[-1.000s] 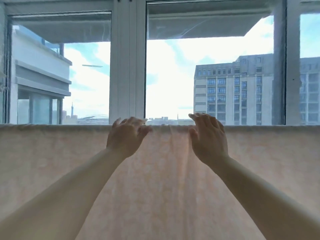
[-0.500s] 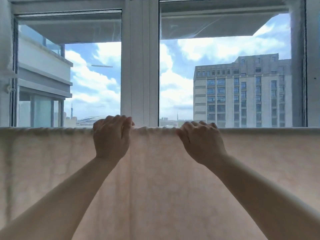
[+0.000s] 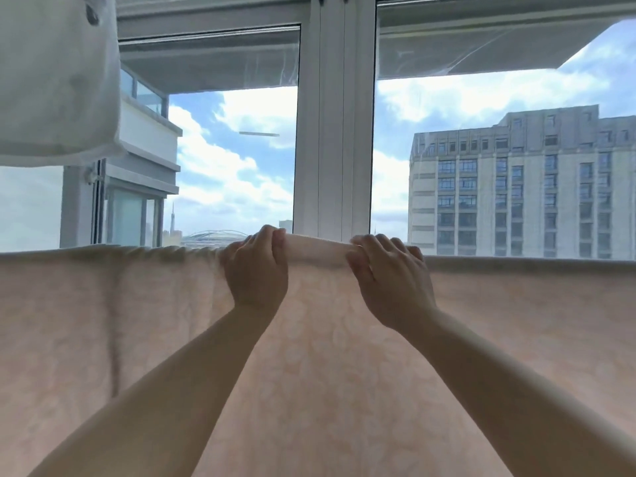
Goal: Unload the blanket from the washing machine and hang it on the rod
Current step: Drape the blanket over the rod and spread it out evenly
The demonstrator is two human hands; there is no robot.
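Your left hand (image 3: 256, 270) and right hand (image 3: 390, 278) are both curled over the top fold of the blanket (image 3: 327, 373), fingers hooked over the far side and gripping the cloth where it bends over the rod. The rod itself is hidden under the fabric, so you cannot see it directly. Between your hands the fold is lifted into a small taut ridge, higher than the line of the blanket to either side.

That is the change: a second ago your fingers were spread and loose above the edge, half a second ago they had come down and closed on it, and now they have pulled that middle stretch upward. It looks as if you are shifting or evening out the blanket on the rod, not placing it for the first time.

Outward from your hands, the blanket spans the whole width, left to right, hanging down toward you as a pale pink sheet. To the left of your left hand the top edge is bunched into small ripples; to the right of your right hand it lies smooth. The hanging seems nearly done, and the bunched left part is probably what needs spreading.

Beyond are the window frame (image 3: 330, 132) and a white hanging cloth (image 3: 55, 80) at upper left.
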